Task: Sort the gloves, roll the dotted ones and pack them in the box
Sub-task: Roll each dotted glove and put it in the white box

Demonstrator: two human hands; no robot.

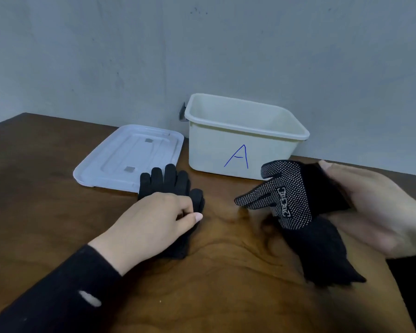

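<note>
So the wooden tabletop took up most of my view, butted against a grey wall. At the back sat the white plastic box, open on top, with a blue "A" drawn on its front wall. I couldn't see anything inside it from my angle. Its pale lid lay flat on the tabletop just to the left of the box, not touching it.

My left hand, in a black sleeve, was resting on top of a plain black glove. That glove lay flat near the front edge of the lid, fingers pointing toward the wall, with a couple of fingertips overlapping the lid's rim. My fingers were curled down onto the fabric and my thumb was pressed against its edge, so I was gripping it.

My right hand was over on the right, holding a dotted glove up off the tabletop in front of the box's right corner, white-dotted palm facing me and fingers pointing left. More black glove fabric hung below it down to the tabletop; I couldn't tell if that was a second glove or the same one.
</note>
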